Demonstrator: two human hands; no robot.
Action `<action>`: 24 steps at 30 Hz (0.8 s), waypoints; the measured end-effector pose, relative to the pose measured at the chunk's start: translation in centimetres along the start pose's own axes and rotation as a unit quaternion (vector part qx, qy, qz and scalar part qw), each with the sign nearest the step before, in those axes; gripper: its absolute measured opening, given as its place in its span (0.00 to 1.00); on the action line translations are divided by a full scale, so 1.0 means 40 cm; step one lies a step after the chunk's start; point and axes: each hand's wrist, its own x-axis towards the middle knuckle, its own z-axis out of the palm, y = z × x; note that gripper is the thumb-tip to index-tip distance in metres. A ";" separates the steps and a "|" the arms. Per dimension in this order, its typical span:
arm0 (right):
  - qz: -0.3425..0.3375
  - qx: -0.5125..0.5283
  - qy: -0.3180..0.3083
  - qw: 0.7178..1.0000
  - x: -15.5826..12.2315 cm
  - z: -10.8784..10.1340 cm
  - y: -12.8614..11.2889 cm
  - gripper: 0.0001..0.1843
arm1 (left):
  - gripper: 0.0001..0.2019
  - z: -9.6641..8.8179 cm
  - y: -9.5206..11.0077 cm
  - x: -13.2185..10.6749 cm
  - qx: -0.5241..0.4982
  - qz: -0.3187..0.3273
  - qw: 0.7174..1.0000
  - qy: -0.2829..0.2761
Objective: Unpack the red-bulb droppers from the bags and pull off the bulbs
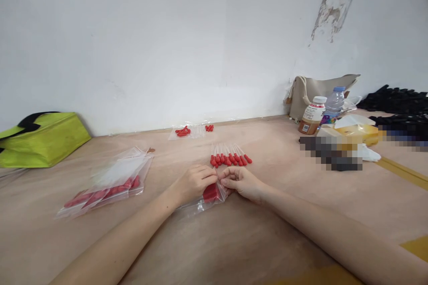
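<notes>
In front of me lies a clear zip bag (pixel 199 207) with something red (pixel 210 193) showing through its plastic. My left hand (pixel 197 182) is closed on its upper edge, fingers bent over the film. Close beside it my right hand (pixel 243 183) pinches the bag's right corner between thumb and fingers. Just beyond both hands is a row of droppers (pixel 230 159), clear stems pointing away and red bulbs towards me. To the left rests a stack of clear zip bags (pixel 115 173) with red-bulbed pieces inside.
Near the wall lies a clear bag (pixel 197 132) with small red pieces. A yellow-green bag (pixel 50 142) sits far left. On the right stand a brown drink bottle (pixel 312 118), a water bottle (pixel 335 100), a beige bag (pixel 301 98), a yellow tissue pack (pixel 357 133) and black items (pixel 397 100).
</notes>
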 end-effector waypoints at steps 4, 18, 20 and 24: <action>-0.187 -0.240 -0.002 0.953 -0.005 -0.003 -0.004 0.08 | 0.12 0.001 -0.002 -0.005 0.003 -0.009 1.000 0.000; -0.530 -0.673 0.062 0.511 0.028 -0.036 -0.004 0.13 | 0.10 -0.005 -0.005 -0.003 0.051 0.027 0.998 -0.018; -0.545 -0.669 0.069 0.500 0.029 -0.032 -0.004 0.12 | 0.09 -0.002 -0.012 -0.004 0.053 0.046 0.998 0.001; -0.535 -0.686 0.042 0.492 0.033 -0.025 -0.003 0.13 | 0.10 0.001 -0.020 -0.003 0.043 0.065 0.996 -0.039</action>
